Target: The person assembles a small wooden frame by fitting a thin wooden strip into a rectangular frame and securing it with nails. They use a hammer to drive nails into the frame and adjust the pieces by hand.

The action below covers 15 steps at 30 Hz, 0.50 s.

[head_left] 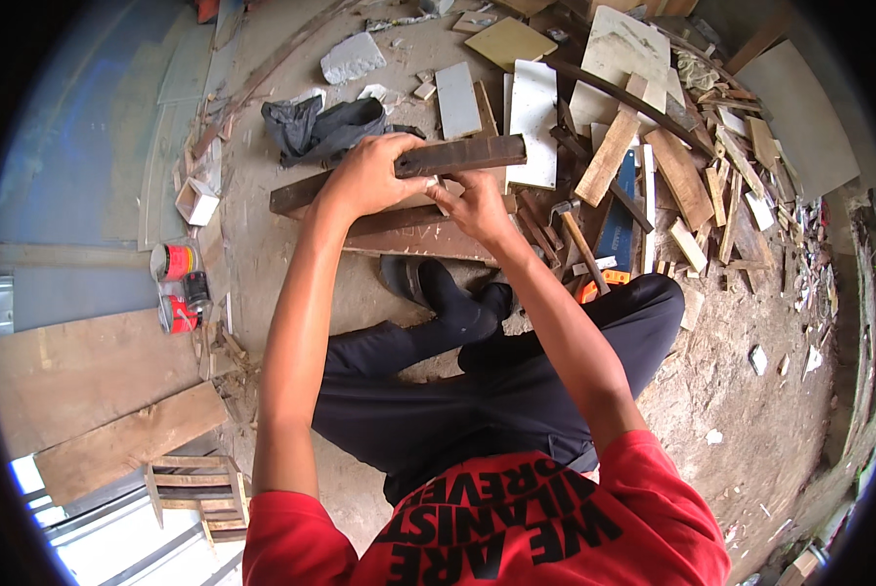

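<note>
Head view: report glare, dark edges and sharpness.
Head view, lower left: glare nearly whites out the area beside the slatted wooden frame; head view, sides: black vignetting with bluish fringing at left; head view, upper centre: the dark wooden block looks reasonably sharp.

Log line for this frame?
left hand: gripping dark wooden bar | right hand: at bar's near side, contact unclear | nearby: hammer, wood scraps

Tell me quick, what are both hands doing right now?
Left hand: closed, holding the dark wooden block.
Right hand: fingers at the block's near side; can't tell if they grip.
</note>
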Available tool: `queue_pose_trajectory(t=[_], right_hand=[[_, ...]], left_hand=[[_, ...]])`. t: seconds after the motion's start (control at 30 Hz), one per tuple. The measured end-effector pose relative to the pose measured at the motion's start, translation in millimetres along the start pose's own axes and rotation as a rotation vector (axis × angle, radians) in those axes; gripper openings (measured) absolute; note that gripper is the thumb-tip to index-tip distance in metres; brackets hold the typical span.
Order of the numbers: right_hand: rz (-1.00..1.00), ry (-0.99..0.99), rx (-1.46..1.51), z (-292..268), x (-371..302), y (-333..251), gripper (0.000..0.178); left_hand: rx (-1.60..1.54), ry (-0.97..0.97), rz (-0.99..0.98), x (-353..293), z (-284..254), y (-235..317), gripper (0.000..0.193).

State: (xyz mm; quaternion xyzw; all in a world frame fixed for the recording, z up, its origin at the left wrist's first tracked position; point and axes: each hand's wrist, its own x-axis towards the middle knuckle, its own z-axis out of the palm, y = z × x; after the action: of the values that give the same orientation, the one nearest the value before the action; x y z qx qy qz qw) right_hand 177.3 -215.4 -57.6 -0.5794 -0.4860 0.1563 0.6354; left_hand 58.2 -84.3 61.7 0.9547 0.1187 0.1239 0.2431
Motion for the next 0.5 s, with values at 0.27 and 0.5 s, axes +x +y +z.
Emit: queue_pose_trajectory(t=[0.27, 0.5], right_hand=[[-0.058, -0.147, 0.069, -15, 8, 10, 0.03], [-0.008, -0.19, 0.012, -19, 9, -2, 0.034]], left_hand=[[0.018, 0.043, 0.036, -2, 2, 8, 0.041], [0.053, 0.03, -0.066, -7, 3, 11, 0.042]])
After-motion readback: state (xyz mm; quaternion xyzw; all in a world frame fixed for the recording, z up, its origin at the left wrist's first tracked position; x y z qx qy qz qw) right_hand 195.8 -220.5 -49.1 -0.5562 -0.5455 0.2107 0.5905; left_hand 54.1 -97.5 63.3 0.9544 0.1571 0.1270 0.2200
